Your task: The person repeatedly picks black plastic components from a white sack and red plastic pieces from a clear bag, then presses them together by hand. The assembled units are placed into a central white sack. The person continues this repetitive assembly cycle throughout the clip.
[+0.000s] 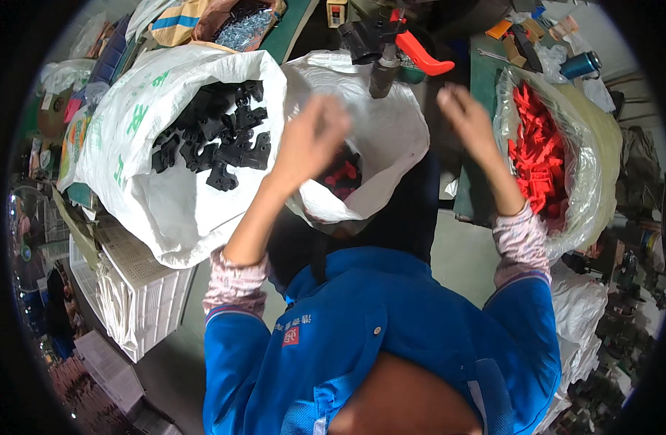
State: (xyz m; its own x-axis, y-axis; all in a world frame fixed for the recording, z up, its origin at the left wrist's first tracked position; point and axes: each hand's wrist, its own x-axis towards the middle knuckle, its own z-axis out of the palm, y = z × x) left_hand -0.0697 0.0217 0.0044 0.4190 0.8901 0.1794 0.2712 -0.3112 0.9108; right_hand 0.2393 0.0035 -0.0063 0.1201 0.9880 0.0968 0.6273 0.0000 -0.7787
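**Left hand and right hand raised, well apart, either side of a black fitting**

From where I stand, a white slatted plastic crate is at the far left, below a big white woven sack with green printing, its mouth gaping on moulded black plastic pieces. Higher up, an opened brown paper bag shows silvery screws.

The left forearm reaches up past that sack's rim, covering part of it. Its hand is blurred, fingers curled, hiding some of a second white sack, which has red and black pieces deep inside; I can't tell whether it grips anything. The black fitting, with its curved red lever, sits between the hands, above this second sack.

The right hand is near the lever's tip, fingers loosely bent; I can't tell whether they meet. Beyond are a green bench, a clear plastic bag of bright red pieces, and a blue cylinder.
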